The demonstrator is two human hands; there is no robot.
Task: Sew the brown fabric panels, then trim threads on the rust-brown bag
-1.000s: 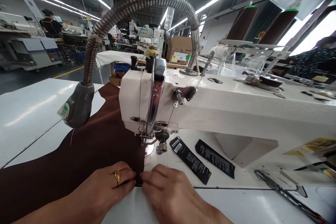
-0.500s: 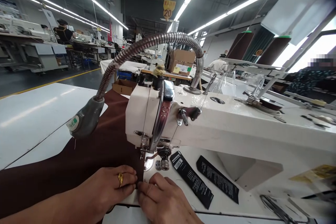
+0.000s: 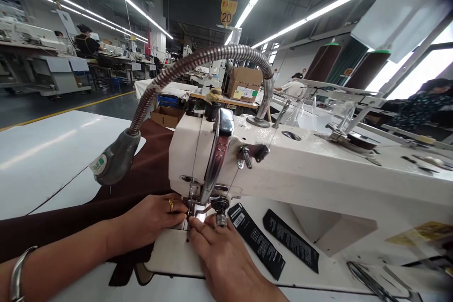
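Dark brown cloth (image 3: 141, 184) lies on the white table left of the sewing machine (image 3: 300, 165) and runs to its presser foot (image 3: 191, 208). My left hand (image 3: 155, 219), with a ring on one finger, is closed at the cloth's edge just left of the foot. My right hand (image 3: 222, 250) has its fingers bent together close in front of the foot; what is under its fingertips is too small to make out. Two black printed labels (image 3: 256, 240) lie on the machine bed right of my right hand.
A flexible-neck lamp (image 3: 115, 160) arches over the machine head. Dark thread cones (image 3: 323, 62) stand on the right. Metal scissors or a similar tool (image 3: 378, 278) lie at the lower right. A cardboard box (image 3: 245, 84) and several people are farther back.
Both hands have moved forward to the presser foot, and the cloth edge between them has moved with them. More bare machine bed and a dark cloth end now show near the front.
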